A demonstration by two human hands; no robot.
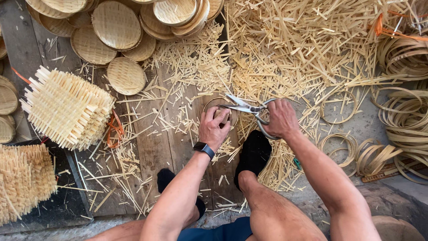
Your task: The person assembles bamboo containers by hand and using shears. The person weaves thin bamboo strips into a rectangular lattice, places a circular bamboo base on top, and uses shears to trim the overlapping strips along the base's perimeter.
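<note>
My left hand (214, 127), with a dark watch on the wrist, grips a small round woven bamboo piece with a hoop rim (221, 109). Silver metal scissors (248, 108) sit in my right hand (281, 119), their blades open and pointing left over the round piece's far edge. Both hands hover over wooden planks (151, 147) strewn with bamboo offcuts. My two feet in black socks (253, 151) rest below the hands.
Finished round woven baskets (116, 27) are piled at the top left. Stacks of untrimmed woven squares (67, 109) stand at the left. A heap of bamboo slivers (294, 44) fills the top right. Coiled bamboo strip hoops (401, 120) lie on the right.
</note>
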